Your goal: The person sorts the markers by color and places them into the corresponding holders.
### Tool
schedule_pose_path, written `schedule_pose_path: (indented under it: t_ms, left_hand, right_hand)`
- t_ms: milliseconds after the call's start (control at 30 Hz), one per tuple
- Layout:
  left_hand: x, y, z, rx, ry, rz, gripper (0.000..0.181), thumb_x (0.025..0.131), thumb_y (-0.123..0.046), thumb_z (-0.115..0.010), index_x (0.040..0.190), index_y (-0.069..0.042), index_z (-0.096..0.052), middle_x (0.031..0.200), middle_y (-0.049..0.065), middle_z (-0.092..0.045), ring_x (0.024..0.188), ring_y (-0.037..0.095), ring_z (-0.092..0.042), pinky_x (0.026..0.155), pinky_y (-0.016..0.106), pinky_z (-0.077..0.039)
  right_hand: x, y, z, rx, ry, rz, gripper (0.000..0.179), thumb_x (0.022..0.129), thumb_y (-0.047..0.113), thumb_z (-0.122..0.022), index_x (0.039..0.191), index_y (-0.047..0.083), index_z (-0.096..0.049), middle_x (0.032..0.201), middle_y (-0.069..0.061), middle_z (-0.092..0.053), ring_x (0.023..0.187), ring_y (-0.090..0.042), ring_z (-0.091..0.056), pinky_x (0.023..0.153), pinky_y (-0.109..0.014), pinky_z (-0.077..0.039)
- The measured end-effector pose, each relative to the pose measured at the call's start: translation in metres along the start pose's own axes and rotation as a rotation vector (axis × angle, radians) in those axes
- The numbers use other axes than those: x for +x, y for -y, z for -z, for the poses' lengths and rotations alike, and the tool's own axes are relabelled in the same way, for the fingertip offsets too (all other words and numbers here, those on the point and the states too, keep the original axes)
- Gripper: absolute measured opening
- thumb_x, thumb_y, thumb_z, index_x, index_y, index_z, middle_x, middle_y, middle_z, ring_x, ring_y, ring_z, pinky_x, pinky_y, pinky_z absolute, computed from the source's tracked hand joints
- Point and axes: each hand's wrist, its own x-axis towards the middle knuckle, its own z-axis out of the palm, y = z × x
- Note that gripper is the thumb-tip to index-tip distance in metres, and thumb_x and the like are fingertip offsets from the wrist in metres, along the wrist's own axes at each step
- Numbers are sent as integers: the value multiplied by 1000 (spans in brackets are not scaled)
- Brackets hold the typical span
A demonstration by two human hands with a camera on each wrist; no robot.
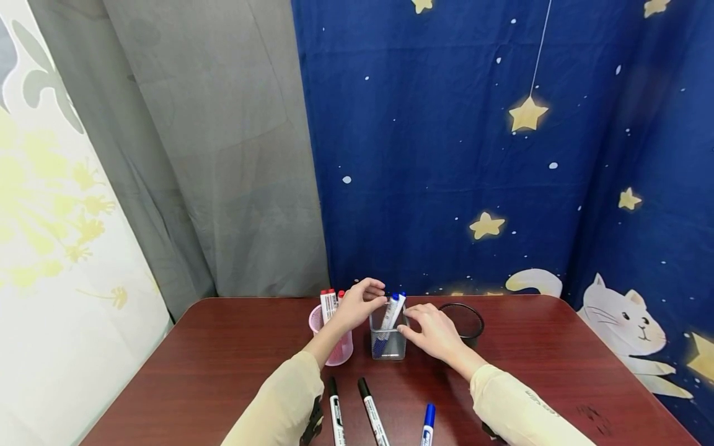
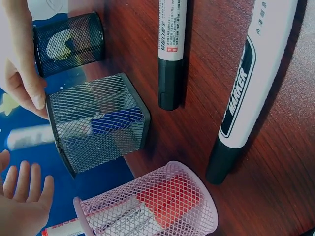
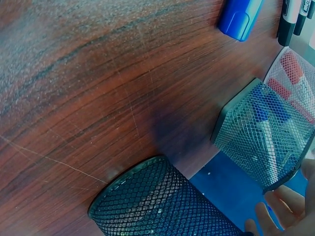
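Two black-capped markers (image 1: pixel 372 414) and one blue-capped marker (image 1: pixel 427 425), short of all fingers. Pink mesh cup (image 1: pixel 346 352), left of the left hand (image 1: pixel 355 306), whose fingers are empty, loosely parted. Square mesh pen holder (image 1: pixel 397 347) with blue-and-white markers (image 1: pixel 393 311), between those fingers and the right hand (image 1: pixel 435 329), thumb and fingers apart at its rim; black mesh cup (image 1: pixel 473 340) behind.

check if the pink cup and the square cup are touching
Apart. The left wrist view shows a gap between the pink cup and the square cup, with brown tabletop and blue backdrop visible through it.
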Motion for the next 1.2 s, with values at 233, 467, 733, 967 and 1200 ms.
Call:
schedule_pose_path:
  t_ms: [233, 467, 733, 967, 1200]
  left_hand:
    - [-13, -41, 7, -54, -17, -34, 24, 82, 3, -57, 104, 8, -52, 98, 23, -57, 92, 35, -55, 80, 44, -42]
    - [-17, -29, 6, -40, -24, -81, 21, 82, -2, -59, 102, 3, -56, 95, 15, -60, 90, 27, -57, 77, 37, -45]
    - [-36, -18, 6, 17, 75, -104, 19, 82, -5, -61, 100, -2, -58, 94, 7, -62, 84, 15, -58, 72, 28, -46]
    - [-61, -22, -3, 190, 222, -326, 16, 81, -8, -62, 96, -4, -60, 91, 5, -60, 86, 13, -57, 76, 24, -44]
    - [-86, -36, -26, 489, 396, -546, 16, 82, -22, -61, 96, -15, -61, 91, -9, -57, 88, -1, -50, 78, 10, -35]
  right_hand:
    - [1, 0, -1, -21, -11, 9, 36, 77, 38, -64, 95, 7, -67, 96, -5, -62, 91, -20, -53, 75, -39, -44]
    - [0, 0, -1, -21, -3, 4, 36, 77, 38, -64, 95, 8, -67, 96, -4, -61, 90, -19, -53, 74, -38, -45]
    - [0, 0, -2, -30, -12, 14, 34, 77, 36, -65, 94, 8, -67, 94, -4, -61, 89, -20, -53, 73, -38, -44]
    - [1, 0, -1, -29, -16, 28, 32, 77, 35, -66, 94, 9, -67, 95, -4, -61, 89, -19, -53, 72, -38, -45]
    - [0, 0, -1, -24, -25, 22, 34, 77, 36, -65, 94, 7, -67, 96, -5, -61, 91, -21, -53, 73, -39, -45]
